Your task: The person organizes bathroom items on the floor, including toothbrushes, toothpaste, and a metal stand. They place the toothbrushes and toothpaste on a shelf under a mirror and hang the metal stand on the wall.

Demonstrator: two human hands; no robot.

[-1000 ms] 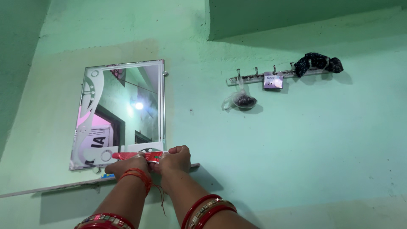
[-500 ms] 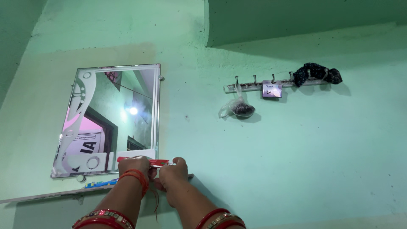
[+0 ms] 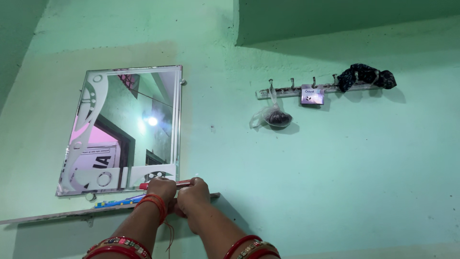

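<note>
At lower centre, the left hand (image 3: 162, 188) and right hand (image 3: 192, 194) both clasp a red tube (image 3: 165, 183), which could slip onto the narrow shelf (image 3: 57, 216) below the mirror (image 3: 122, 129).

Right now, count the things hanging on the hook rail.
3: a plastic bag at the rail's left end, a small card in the middle, a dark cloth at the right end.

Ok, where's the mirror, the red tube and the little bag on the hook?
mirror (image 3: 139, 120), head view, middle of the glass
red tube (image 3: 183, 182), head view, strip between the hands
bag (image 3: 275, 116), head view, dark bulge
</note>
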